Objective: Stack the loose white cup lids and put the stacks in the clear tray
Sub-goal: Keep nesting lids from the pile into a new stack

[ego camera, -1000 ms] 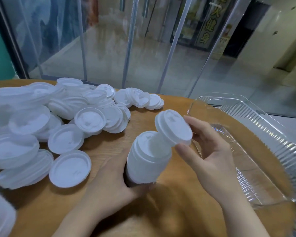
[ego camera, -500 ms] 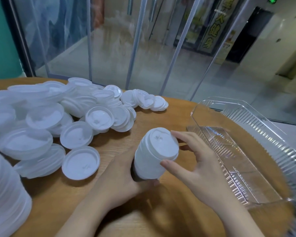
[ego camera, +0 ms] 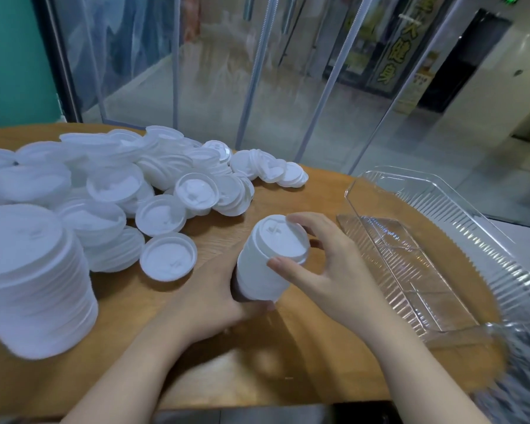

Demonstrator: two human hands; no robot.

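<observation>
**lidguy:** Stack of lids [ego camera: 34, 280] sits far left of the held stack, tall and a bit blurred, right at the edge of the wooden table [ego camera: 196, 362]. Next over, the loose lids [ego camera: 129, 185] are heaped up behind and left of the held stack, and one single lid [ego camera: 168, 261] lies flat just left of it.

**traywatcher:** ok and the hands?

**lidguy:** Left hand [ego camera: 210, 296] is wrapped around the bottom of the held stack [ego camera: 266, 264], fingers curled under it. That stack is tilted, top leaning toward the tray, and it's above the table, not in the tray. Right hand [ego camera: 328, 270] has its thumb and fingertips spread around the rim of the top lid, pinching it lightly, fingers only loosely bent.

**traywatcher:** tray?

**lidguy:** Clear tray [ego camera: 441, 209] is just right of the held stack, near the right hand but not touching it. It's ribbed and see-through, and I can't see any lids inside it.
</observation>
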